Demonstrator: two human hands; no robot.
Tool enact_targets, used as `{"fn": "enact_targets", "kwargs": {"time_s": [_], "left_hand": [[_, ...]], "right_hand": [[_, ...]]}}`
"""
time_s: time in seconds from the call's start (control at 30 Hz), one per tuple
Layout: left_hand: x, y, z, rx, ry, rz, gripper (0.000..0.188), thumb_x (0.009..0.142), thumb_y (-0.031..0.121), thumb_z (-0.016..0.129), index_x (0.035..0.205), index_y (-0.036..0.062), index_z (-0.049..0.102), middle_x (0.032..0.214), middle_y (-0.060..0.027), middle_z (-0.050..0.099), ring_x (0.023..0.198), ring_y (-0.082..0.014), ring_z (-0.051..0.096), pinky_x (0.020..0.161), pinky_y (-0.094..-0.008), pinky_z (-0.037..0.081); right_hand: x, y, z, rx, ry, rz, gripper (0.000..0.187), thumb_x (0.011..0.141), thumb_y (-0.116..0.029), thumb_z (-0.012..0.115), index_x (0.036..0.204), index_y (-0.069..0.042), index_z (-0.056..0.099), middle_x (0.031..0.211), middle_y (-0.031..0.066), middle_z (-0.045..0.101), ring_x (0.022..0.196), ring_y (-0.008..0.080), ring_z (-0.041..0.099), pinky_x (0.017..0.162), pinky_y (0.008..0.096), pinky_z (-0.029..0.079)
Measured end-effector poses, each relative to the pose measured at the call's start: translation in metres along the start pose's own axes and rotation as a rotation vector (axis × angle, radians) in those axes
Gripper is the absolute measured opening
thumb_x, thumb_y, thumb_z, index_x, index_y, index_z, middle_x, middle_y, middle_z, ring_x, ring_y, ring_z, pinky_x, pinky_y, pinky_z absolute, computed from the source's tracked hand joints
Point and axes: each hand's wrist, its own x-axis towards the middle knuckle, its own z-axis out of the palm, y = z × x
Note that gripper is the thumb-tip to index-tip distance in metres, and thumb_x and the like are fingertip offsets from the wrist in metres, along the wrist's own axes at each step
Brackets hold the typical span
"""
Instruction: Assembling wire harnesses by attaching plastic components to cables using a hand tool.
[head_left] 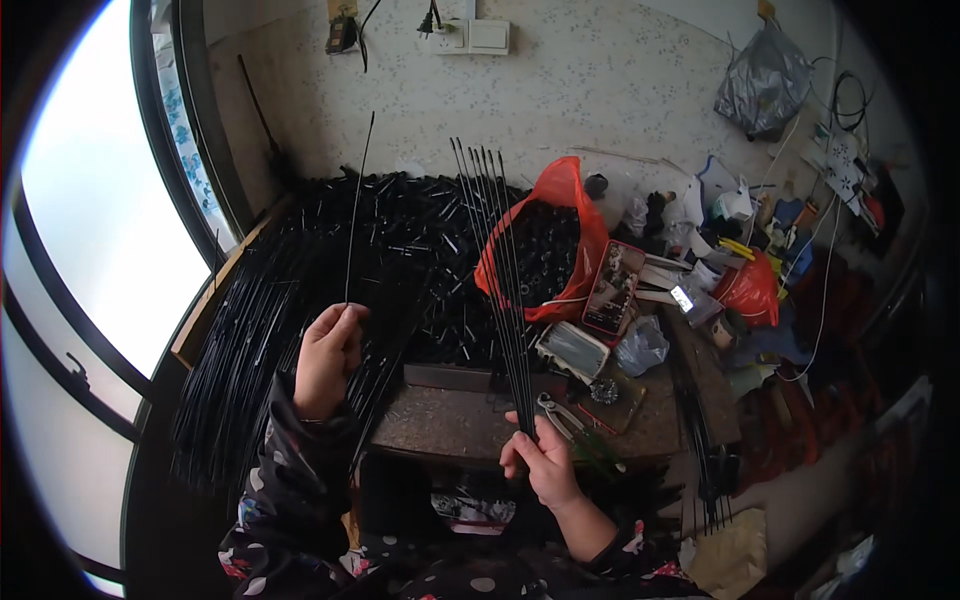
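Note:
My left hand is closed, pinching the lower end of one long thin black rod that stands nearly upright. In my right hand, the fingers wrap round the lower part of a bundle of several thin black rods. These rods fan out slightly toward the top, and their tips look a little thicker. Behind both hands lies a large heap of short black tube-like pieces. More long black rods lie in a thick pile to the left of my left hand.
A red plastic bag full of small black parts stands open beyond the bundle. Right of it are a red-rimmed tray, a white box, pliers and a clear bag. Further rods hang over the table's right side.

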Motion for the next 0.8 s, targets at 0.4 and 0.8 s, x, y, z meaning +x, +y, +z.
{"fn": "enact_targets", "kwargs": {"time_s": [0.4, 0.8], "left_hand": [[-0.020, -0.052, 0.116, -0.117, -0.521, -0.173, 0.024, 0.089, 0.013, 0.054, 0.106, -0.0024, 0.056, 0.093, -0.0122, 0.064, 0.087, -0.0198, 0.062, 0.080, -0.0323, 0.049], [-0.080, -0.175, 0.058, 0.437, -0.873, 0.564, 0.028, 0.070, 0.002, 0.065, 0.097, 0.0064, 0.063, 0.094, -0.0089, 0.064, 0.084, -0.0262, 0.063, 0.075, -0.0320, 0.051]], "right_hand": [[-0.027, 0.057, -0.037, -0.366, -0.259, 0.136, 0.048, 0.088, -0.010, 0.051, 0.132, -0.001, 0.033, 0.118, 0.0128, 0.052, 0.111, 0.0205, 0.050, 0.094, 0.0326, 0.037], [0.106, 0.014, -0.019, 0.513, 0.023, 0.517, 0.064, 0.088, -0.054, 0.038, 0.118, 0.002, 0.039, 0.127, 0.0209, 0.041, 0.103, 0.0383, 0.054, 0.088, 0.0448, 0.045]]}}
